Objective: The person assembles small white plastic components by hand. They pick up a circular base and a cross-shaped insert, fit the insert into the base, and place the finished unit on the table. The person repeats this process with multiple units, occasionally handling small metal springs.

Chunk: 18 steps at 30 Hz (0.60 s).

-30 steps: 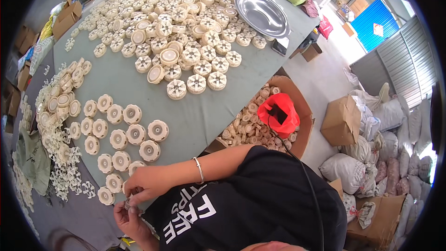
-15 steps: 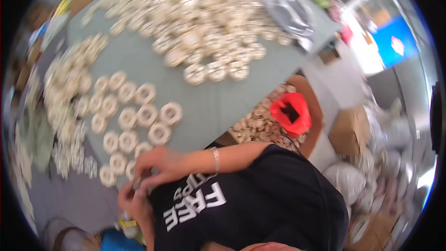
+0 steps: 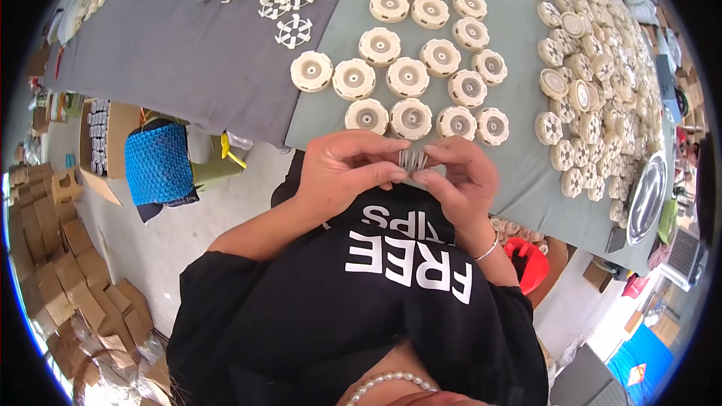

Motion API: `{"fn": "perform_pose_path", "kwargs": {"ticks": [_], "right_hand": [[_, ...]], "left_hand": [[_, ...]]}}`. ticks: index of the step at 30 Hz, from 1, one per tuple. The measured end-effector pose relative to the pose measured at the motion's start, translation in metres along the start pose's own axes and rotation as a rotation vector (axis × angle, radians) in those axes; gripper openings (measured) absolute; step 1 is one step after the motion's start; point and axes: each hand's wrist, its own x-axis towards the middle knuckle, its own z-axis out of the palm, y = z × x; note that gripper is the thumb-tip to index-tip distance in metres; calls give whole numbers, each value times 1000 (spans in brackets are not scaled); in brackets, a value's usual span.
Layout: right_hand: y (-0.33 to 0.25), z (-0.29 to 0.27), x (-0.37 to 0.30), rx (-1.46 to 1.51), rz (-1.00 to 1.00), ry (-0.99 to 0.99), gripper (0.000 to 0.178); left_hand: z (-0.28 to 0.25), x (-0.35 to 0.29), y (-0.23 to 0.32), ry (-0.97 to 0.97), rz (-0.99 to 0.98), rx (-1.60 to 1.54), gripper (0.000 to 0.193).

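Observation:
Between the fingertips of both hands is a small metal coil spring [image 3: 413, 159], held in front of my chest at the table's near edge. My left hand [image 3: 352, 167] pinches its left side with thumb and fingers. On the other side, my right hand [image 3: 465, 171] pinches it the same way. Just beyond my hands, several round cream plastic caps [image 3: 408, 77] with notched rims and recessed centres lie spread on the grey-green cloth. The closest cap [image 3: 411, 118] sits right behind the spring.
White spoked plastic pieces [image 3: 293, 31] lie on the dark grey cloth [image 3: 218, 53] at far left. A large heap of cream parts [image 3: 579, 98] covers the right side, beside a shiny metal tray [image 3: 647, 197]. A red bag [image 3: 526, 265] is below the table; a cardboard box [image 3: 113, 139] stands left.
The view has swung round to the right, bringing the table straight ahead and sharpening the picture. Both hands remain together; the spring now shows plainly between them.

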Motion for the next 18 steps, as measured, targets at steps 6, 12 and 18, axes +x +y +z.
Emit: {"fn": "perform_pose_path", "kwargs": {"ticks": [6,12,18], "right_hand": [[-10,-5,10,-470,-340,-106,37],[-18,-7,17,-740,-555,-254,34],[-24,-11,25,-545,-368,-314,34]], "left_hand": [[-1,3,-1,8,-179,-120,23],[-5,11,-4,30,-468,-230,29],[-3,7,-4,18,-433,-261,28]]}}
